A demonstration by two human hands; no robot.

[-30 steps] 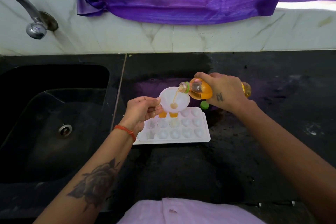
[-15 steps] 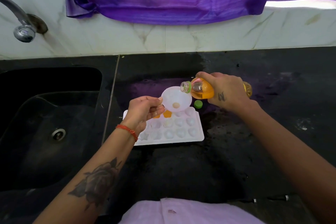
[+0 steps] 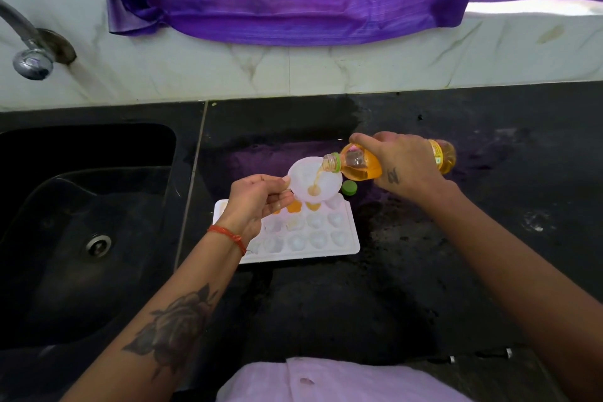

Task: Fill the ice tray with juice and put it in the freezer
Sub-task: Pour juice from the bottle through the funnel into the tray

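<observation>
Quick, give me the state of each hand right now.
Left hand: closed, pinching the white funnel over the ice tray.
Right hand: closed, gripping the tilted juice bottle.

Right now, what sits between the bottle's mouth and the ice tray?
Head view: a white funnel, pinched by the left hand, catches juice from the bottle above the ice tray.
</observation>
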